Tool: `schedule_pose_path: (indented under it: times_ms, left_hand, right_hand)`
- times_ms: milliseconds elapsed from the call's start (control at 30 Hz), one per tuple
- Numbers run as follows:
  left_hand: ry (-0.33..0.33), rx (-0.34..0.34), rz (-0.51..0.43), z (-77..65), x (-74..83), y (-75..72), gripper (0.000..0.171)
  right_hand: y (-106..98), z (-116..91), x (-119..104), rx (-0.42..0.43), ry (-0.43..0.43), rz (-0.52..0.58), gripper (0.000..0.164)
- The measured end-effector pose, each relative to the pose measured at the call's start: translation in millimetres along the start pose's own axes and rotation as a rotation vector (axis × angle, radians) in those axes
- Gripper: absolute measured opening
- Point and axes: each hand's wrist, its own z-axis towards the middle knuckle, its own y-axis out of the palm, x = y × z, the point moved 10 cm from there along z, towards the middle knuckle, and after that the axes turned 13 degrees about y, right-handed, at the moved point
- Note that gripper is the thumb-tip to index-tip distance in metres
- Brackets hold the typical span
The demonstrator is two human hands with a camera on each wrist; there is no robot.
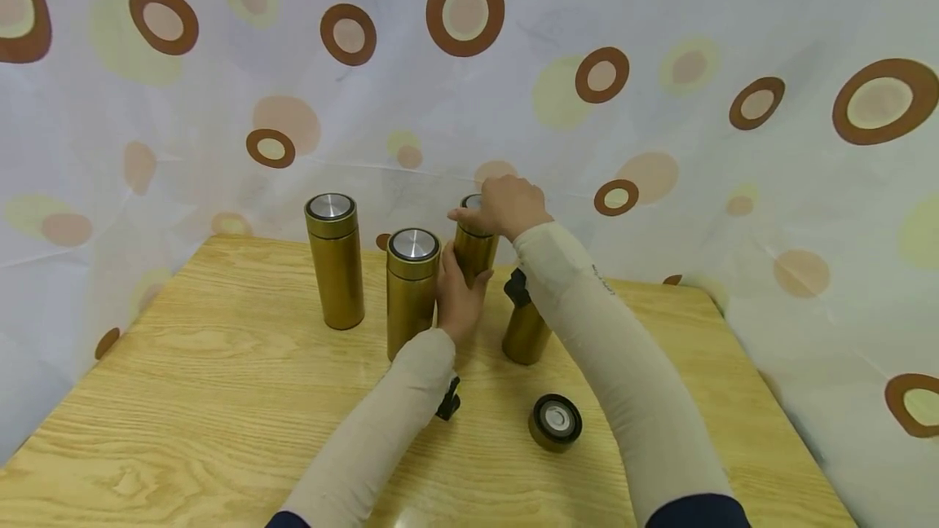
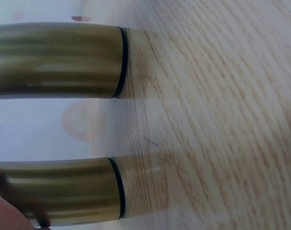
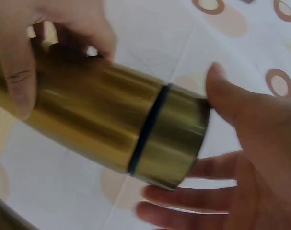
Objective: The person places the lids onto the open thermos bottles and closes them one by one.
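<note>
My left hand (image 1: pixel 460 297) grips the body of a gold thermos (image 1: pixel 475 257) at the back of the table, thumb on one side and fingers on the other. Around its lid (image 3: pixel 174 136) my right hand (image 1: pixel 509 206) is spread; in the right wrist view its fingers are fairly straight and the thumb lies by the lid's top edge. The thermos (image 3: pixel 87 110) looks upright in the head view, blurred in the right wrist view. Close to my left hand stands another lidded gold thermos (image 1: pixel 412 300). The left wrist view shows the gripped thermos (image 2: pixel 68 191) standing on the table.
A lidded gold thermos (image 1: pixel 337 267) stands farther left. Under my right forearm stands another gold thermos (image 1: pixel 524 336), its top hidden. A loose lid (image 1: pixel 555 424) lies underside up on the wooden table (image 1: pixel 220 398). Behind hangs a patterned curtain (image 1: pixel 411 104).
</note>
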Motion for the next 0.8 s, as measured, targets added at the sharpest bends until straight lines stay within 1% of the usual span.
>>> schedule_pose_path:
  times_ms: [67, 133, 167, 200, 267, 333, 400, 500, 600, 800]
  left_hand:
    - [-0.001, 0.009, 0.007, 0.1, 0.7, -0.4, 0.070]
    - [-0.009, 0.012, 0.014, -0.1, 0.2, -0.1, 0.070]
    - [-0.017, 0.012, 0.014, -0.5, -0.3, -0.1, 0.071]
    - [-0.023, 0.011, 0.011, -0.9, -0.8, 0.1, 0.071]
    - [-0.027, 0.009, 0.006, -0.6, -1.4, 0.5, 0.071]
    - [-0.032, 0.005, 0.001, -0.4, -1.1, 0.4, 0.071]
    - [-0.032, 0.004, -0.001, -0.2, -0.7, 0.5, 0.072]
    - [-0.031, 0.006, -0.004, -0.3, -0.3, 0.0, 0.072]
    - [-0.026, 0.012, -0.001, -0.3, 0.3, -1.1, 0.071]
    - [-0.019, 0.019, 0.004, -0.2, 0.6, -1.6, 0.070]
  right_hand:
    - [5.0, -3.6, -0.6, -0.122, -0.040, 0.000, 0.065]
    - [10.1, -8.2, -2.9, -0.236, -0.106, -0.003, 0.077]
    - [12.0, -10.3, -4.6, -0.280, -0.145, -0.010, 0.082]
    - [13.2, -11.3, -6.7, -0.304, -0.186, -0.020, 0.081]
    - [12.1, -12.5, -12.5, -0.302, -0.273, -0.039, 0.077]
    - [8.5, -13.9, -17.9, -0.269, -0.347, -0.057, 0.071]
    - [4.9, -15.0, -21.9, -0.223, -0.400, -0.073, 0.066]
    - [0.0, -16.1, -25.7, -0.152, -0.440, -0.099, 0.060]
    - [-0.5, -15.6, -25.3, -0.134, -0.418, -0.110, 0.059]
    - [1.8, -15.2, -23.7, -0.147, -0.359, -0.131, 0.058]
